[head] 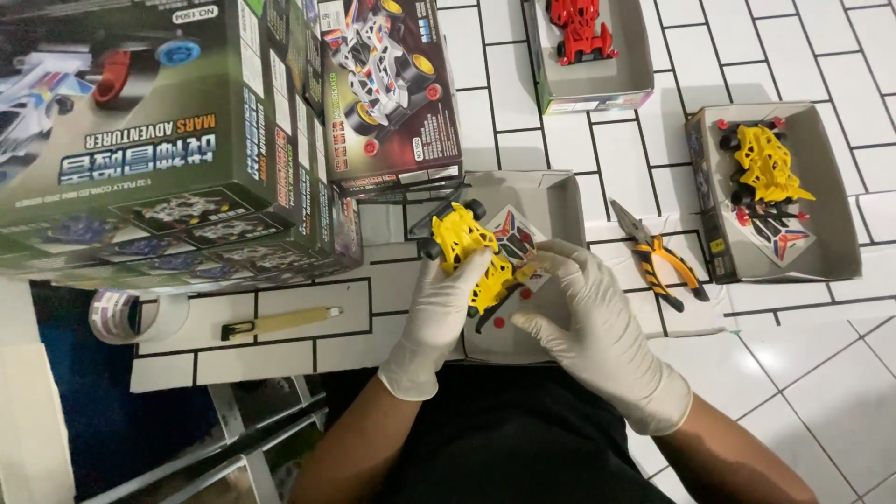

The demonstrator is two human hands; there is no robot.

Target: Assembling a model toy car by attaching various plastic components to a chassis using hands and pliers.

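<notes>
Two gloved hands meet over an open grey box [560, 201]: the left hand [437, 322] wraps closed around a yellow toy car [471, 252], while the right hand [593, 322] seems to pinch its far end. Orange pliers [658, 261] lie just right. Beyond, stacked kit boxes [187, 131] crowd the left edge, leaving bare tile between.

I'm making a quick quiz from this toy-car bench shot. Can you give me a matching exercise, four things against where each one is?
Things:
1. yellow toy car
2. red toy car
3. pliers
4. tape roll

Places:
A. in the open box at the top of the view
B. on the tiled floor between two open boxes
C. at the far left, beside the stacked kit boxes
D. held in the gloved left hand, right hand touching it

Pairs: 1-D, 2-A, 3-B, 4-C
</notes>
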